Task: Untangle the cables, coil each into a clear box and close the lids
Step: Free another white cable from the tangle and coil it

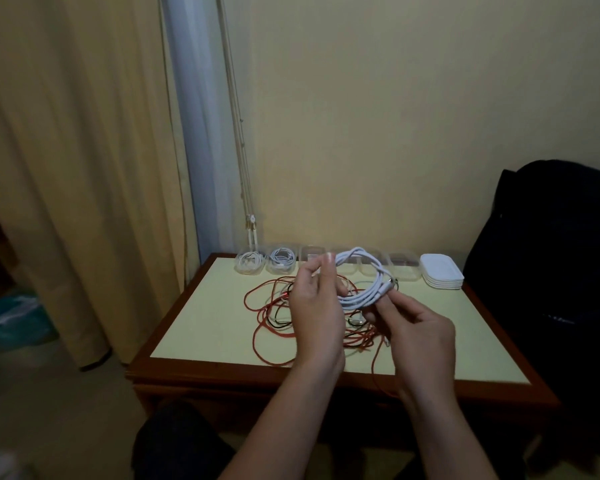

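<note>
Fingers (321, 271) of my left hand (314, 306) and right hand (420, 327) pinched the white cable (361, 294), coiled over the table (205, 323) centre. Two boxes (265, 265) at eleven o'clock were filled; the red tangle (274, 317) and the lids (442, 271) at one o'clock waited.

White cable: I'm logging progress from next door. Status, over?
Left hand and right hand grip the white cable, coiled, above the table. Two clear boxes filled, lids stacked aside. Red-black tangle lies beneath.
</note>
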A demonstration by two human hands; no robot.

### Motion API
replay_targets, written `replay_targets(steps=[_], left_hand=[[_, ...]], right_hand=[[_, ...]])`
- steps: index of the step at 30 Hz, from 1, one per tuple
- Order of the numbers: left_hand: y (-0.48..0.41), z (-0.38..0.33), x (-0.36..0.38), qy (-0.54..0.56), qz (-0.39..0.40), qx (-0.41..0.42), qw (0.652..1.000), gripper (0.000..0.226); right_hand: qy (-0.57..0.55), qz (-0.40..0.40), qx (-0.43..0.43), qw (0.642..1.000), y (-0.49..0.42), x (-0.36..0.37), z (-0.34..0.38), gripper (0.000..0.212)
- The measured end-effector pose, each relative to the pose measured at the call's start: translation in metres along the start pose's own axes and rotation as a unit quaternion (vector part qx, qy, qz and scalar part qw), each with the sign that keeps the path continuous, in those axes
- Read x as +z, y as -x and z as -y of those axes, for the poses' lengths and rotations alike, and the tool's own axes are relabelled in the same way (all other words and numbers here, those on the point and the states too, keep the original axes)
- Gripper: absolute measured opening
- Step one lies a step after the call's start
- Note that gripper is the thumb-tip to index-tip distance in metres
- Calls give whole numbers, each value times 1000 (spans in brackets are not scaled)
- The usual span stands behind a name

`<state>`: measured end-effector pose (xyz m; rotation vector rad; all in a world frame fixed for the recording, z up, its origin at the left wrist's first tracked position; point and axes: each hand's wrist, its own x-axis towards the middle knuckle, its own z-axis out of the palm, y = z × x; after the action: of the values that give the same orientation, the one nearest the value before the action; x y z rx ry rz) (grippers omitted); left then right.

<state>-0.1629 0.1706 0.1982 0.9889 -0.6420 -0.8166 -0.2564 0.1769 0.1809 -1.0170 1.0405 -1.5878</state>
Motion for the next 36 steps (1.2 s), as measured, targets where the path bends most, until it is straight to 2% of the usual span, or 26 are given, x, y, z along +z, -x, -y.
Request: replay_targets(steps=[5,8,11,14,17,19,21,25,28,31,33,35,36], left_hand=[[-1,16,-3,-151,-62,175,971,11],[-1,22,-5,-165,-56,191,966,10],[-2,29,-5,-121,-22,115,986,9],[-15,43,-9,-67,11,4,998,9],[-38,62,-18,-22,77,-104,991,15],[-58,81,-29,-28,113,-151,982,18],[-79,100,-42,-71,126,-164,976,17],[-118,144,-65,-209,132,-129,960,16],[-152,186,-88,-372,122,-59,918,26],[-194,227,-119,-564,83,64,819,49],[-222,240,-136,-647,42,96,755,64],[-248,249,-154,-681,43,89,726,74],[-258,255,-164,-679,46,72,729,78]], right_hand=[[-112,80,107,985,8,7,4,29],[-126,85,128,980,5,5,0,17],[-128,76,152,977,-4,2,-8,18],[-158,138,193,959,-16,-1,-17,19],[-207,194,228,931,-35,-2,-34,18],[-179,203,232,934,-53,-3,-52,18],[-95,184,233,950,-73,0,-71,17],[29,91,240,966,-118,8,-123,16],[116,57,221,967,-157,8,-165,24],[161,67,200,964,-192,10,-189,25],[180,85,193,961,-215,17,-197,32],[192,94,187,959,-240,26,-206,46],[194,95,183,959,-253,31,-212,50]])
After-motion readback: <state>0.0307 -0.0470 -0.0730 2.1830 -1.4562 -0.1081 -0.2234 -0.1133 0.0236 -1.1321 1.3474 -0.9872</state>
